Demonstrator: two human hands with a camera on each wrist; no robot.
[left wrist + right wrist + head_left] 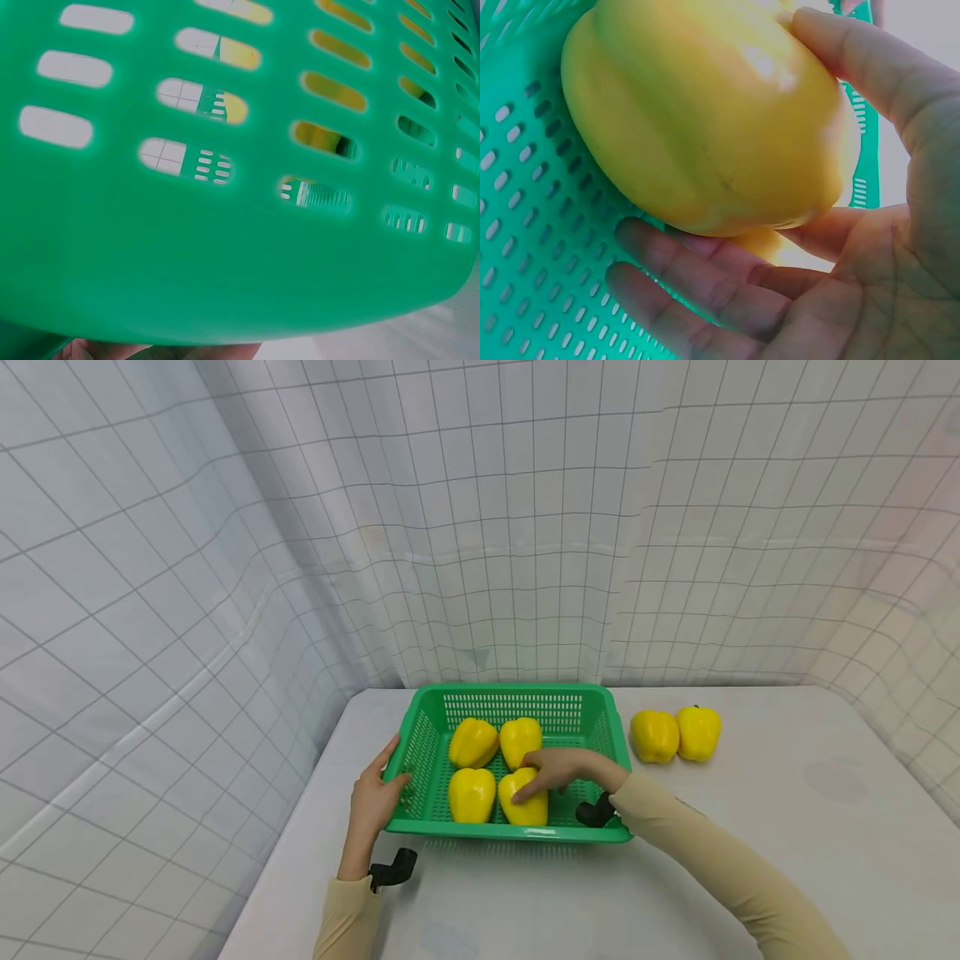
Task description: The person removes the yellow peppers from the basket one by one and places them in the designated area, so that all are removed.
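Note:
A green plastic basket [510, 833] with slotted walls stands on the table and holds several yellow bell peppers. My left hand [372, 799] grips its left rim, thumb over the inner side. In the left wrist view the basket wall [225, 262] fills most of the picture, with fingertips [195, 351] showing at the bottom edge. Inside the basket, my right hand [557, 767] holds the near right bell pepper [527, 810]. The right wrist view shows thumb and fingers around this glossy pepper [705, 120], while two other fingers extend beneath it.
Two more yellow bell peppers, one [655, 737] beside the other [698, 733], lie on the white table [757, 827] right of the basket. White gridded curtains [517, 527] hang behind and at both sides. A black wrist device [395, 868] sits on each wrist.

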